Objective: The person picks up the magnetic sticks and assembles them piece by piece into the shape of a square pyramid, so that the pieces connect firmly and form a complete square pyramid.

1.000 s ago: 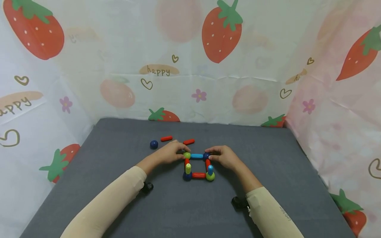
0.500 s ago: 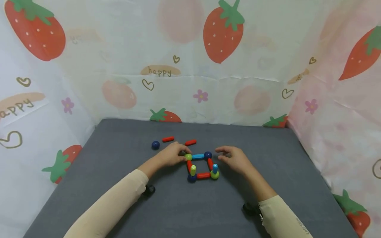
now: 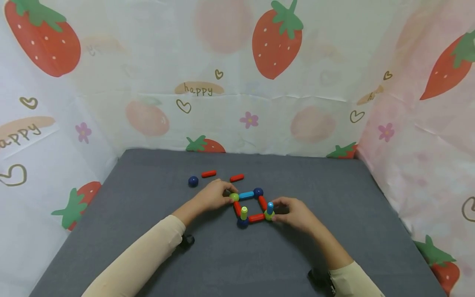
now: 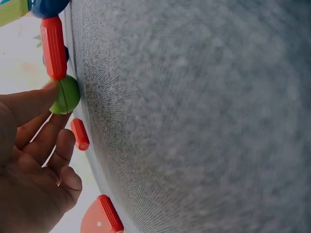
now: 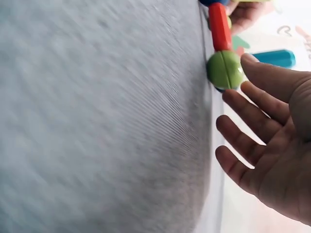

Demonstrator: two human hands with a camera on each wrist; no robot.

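A pale backdrop (image 3: 163,45) with red strawberries (image 3: 276,47), outlined hearts (image 3: 183,106) and purple flowers (image 3: 249,119) fills the upper frame, turning pink at far right; a grey tabletop (image 3: 237,264) spans the lower middle.

pale fabric walls (image 3: 315,66) printed with red strawberries (image 3: 276,49), creased; right one pinkish; dark grey tabletop (image 3: 230,264) below

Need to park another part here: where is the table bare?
The gray table looks free in two patches: nearside, between the sleeves, short of the square frame; and far right, between the right hand and the table's back edge. Crowded: around the frame, and beyond the left hand, where a loose blue ball and two red rods lie.
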